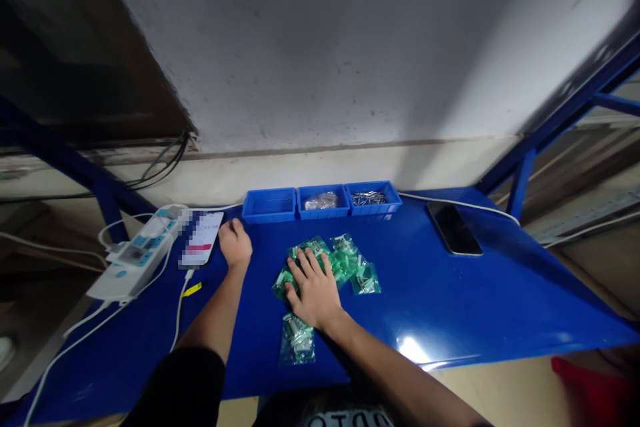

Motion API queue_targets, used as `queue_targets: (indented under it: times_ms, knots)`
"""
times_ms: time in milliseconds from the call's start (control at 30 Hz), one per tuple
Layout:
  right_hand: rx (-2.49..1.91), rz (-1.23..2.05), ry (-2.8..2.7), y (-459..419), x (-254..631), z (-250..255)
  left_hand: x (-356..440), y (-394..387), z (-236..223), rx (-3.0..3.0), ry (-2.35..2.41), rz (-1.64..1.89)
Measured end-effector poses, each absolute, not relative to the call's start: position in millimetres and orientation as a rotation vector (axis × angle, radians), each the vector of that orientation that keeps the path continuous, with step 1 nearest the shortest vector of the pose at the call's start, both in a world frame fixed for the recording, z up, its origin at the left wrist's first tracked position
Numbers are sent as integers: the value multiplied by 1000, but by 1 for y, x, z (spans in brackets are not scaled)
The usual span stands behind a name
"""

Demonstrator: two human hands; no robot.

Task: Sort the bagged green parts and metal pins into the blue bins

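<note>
My right hand (315, 287) lies flat, fingers spread, on a loose pile of small clear-green plastic bags (345, 263). Pale and metallic small parts show through the plastic, too small to name. Just below that hand, nearer the front edge, lies a separate small bag (297, 340). My left hand (235, 242) rests on the blue table, curled into a loose fist, with nothing seen sticking out of it. Right beside it on the left is a phone with a lit screen (203, 240).
Three blue bins (270, 217) line the table's back edge; the right one holds metal screws or nails (369, 198), the middle one clear plastic packets (321, 201). A white power strip (135, 260) with cables stands left. A dark phone (455, 228) lies right.
</note>
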State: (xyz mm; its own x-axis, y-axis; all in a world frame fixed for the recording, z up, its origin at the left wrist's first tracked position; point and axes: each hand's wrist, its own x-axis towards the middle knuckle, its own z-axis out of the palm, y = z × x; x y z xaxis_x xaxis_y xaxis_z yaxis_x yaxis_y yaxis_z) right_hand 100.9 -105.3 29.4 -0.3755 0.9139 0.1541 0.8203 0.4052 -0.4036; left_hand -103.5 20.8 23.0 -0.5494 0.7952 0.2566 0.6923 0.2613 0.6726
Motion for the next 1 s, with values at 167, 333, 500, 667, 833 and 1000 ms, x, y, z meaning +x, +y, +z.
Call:
queue_targets:
  times_ms: [167, 333, 500, 667, 833, 1000]
  knots:
    - [-1521, 359, -2276, -107, 102, 29, -86, 8, 16, 1555, 2556, 993]
    - [-1531, 373, -2308, -107, 103, 33, -81, 10, 15, 1688, 2736, 702]
    - [-1569, 370, -2340, -106, 100, 34, -76, 9, 16, 1699, 2762, 667]
    - [-1523, 405, -2358, -99, 103, 35, -79, 7, 25, 1612, 2596, 835]
    - [-1374, 438, -2270, -87, 128, 48, -69, -69, 20, 1451, 2336, 1158]
    - [-1346, 258, -2087, -77, 167, 52, -28, -175, 19, 2236, 1791, 598]
